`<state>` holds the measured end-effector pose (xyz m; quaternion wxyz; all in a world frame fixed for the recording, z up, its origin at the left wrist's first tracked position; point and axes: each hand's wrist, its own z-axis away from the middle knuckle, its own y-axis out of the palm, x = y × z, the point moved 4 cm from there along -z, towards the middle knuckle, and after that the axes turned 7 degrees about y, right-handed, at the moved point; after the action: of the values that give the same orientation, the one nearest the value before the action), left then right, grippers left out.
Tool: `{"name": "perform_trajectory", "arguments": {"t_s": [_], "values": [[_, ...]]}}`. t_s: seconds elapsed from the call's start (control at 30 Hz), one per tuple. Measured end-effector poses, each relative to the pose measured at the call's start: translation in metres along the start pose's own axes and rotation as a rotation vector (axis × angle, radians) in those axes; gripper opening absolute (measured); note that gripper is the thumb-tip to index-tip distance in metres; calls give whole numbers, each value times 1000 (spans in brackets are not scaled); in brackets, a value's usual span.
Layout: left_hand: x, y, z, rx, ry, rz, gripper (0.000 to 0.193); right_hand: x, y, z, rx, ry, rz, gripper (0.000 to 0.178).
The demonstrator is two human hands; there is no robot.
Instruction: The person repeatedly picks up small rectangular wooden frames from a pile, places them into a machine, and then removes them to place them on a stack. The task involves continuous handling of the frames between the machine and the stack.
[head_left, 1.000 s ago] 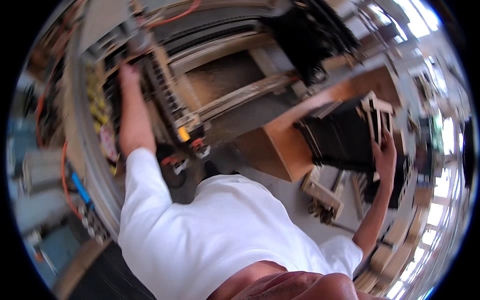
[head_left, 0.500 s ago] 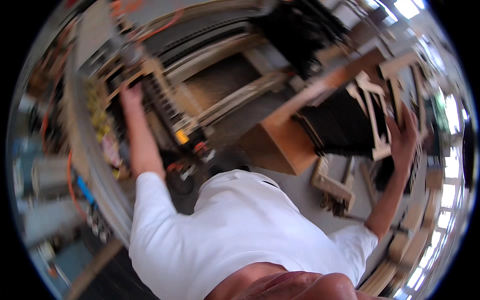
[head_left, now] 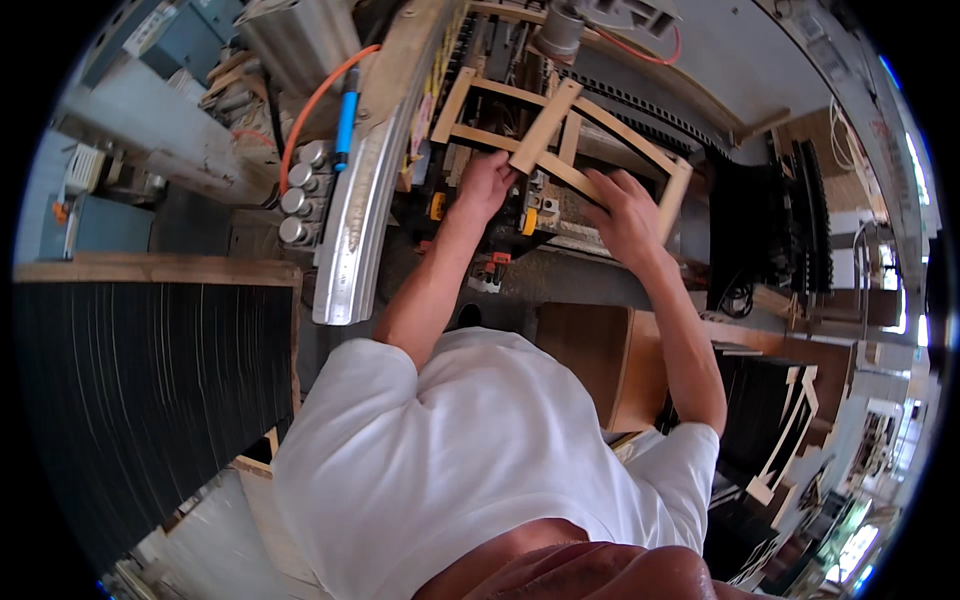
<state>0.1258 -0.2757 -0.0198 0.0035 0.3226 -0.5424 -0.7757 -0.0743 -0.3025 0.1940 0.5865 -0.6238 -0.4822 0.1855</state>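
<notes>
Two pale wooden frames overlap above the machine bed. The left frame (head_left: 453, 108) lies lower, with two dark-edged rails running right. Tilted across its right part is the other frame (head_left: 548, 122), with a broad end piece at each end. My right hand (head_left: 628, 215) is closed over the near rail of this tilted frame. My left hand (head_left: 487, 183) is closed at the near edge, where the left frame's rail meets the tilted frame's end piece. Its fingertips are partly hidden, so which of the two it grips is unclear.
A metal rail (head_left: 350, 220) with round knobs (head_left: 297, 203) and a blue pen-like tool (head_left: 347, 120) runs along the left. Dark stacked panels (head_left: 150, 390) stand at lower left. A brown wooden box (head_left: 590, 350) and more pale frames (head_left: 790, 430) are at right.
My right hand has moved from the stack at right to the machine, bringing a wooden frame. My body and view have turned, and my left hand is now at the frames' near edge.
</notes>
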Motion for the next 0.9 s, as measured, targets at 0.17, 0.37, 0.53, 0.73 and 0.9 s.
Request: {"name": "perform_trajectory", "arguments": {"t_s": [0.17, 0.37, 0.53, 0.73, 0.9], "values": [[-10, 21, 24, 151, 9, 58, 29, 5, 77, -74, 12, -65, 10, 42], [-15, 22, 28, 178, 32, 45, 28, 1, 112, -87, -32, -188, -65, 44], [-6, 13, 19, 153, 78, 120, 24, -8, 115, -90, 44, -166, -138, 46], [-11, 16, 38, -6, 219, -84, 22, -9, 106, -95, 202, -69, -337, 45], [-10, 6, 92, -202, 204, -201, 25, -17, 114, -109, 121, -96, -376, 42]]}}
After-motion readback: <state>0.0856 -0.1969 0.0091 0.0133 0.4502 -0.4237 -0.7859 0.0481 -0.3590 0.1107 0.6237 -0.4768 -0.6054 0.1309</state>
